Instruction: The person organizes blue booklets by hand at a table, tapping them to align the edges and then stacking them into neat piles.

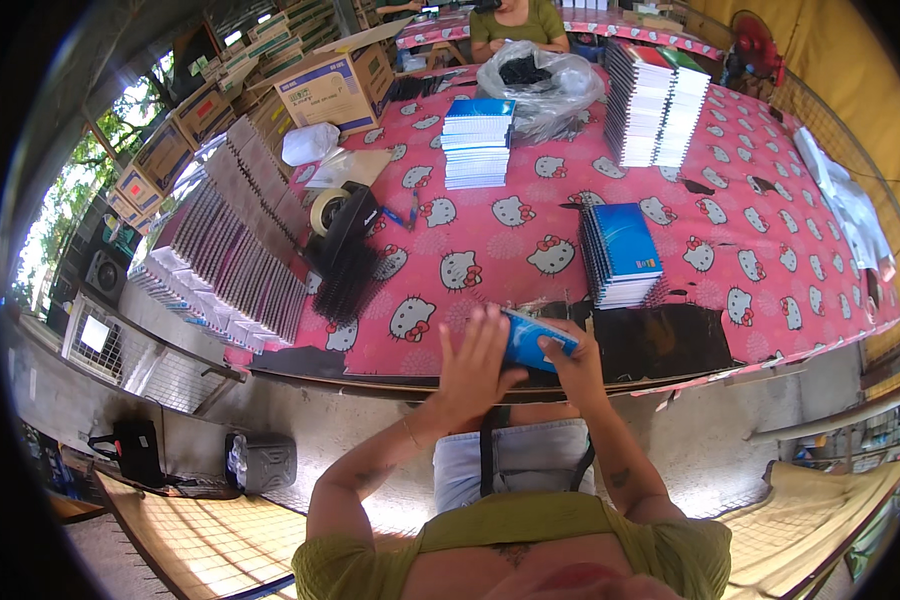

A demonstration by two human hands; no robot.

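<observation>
At the near edge of the table, my right hand (578, 368) grips a small blue notebook (530, 345), its thumb across the cover. The notebook is tilted, with its page edges partly showing. My left hand (475, 358) lies against the notebook's left end, fingers stretched out and apart. Just right of them stands a stack of blue spiral notebooks (630, 240). A pile of loose black binding coils (350, 280) lies to the left, beside a black tape dispenser (348, 215).
A pink patterned cloth (515, 250) covers the table. Tall notebook stacks (240, 240) stand at left, more blue notebooks (478, 140) at centre, and white-paged stacks (655, 110) far right. Behind are a clear plastic bag (550, 95), a cardboard box (335, 90) and another person (520, 30).
</observation>
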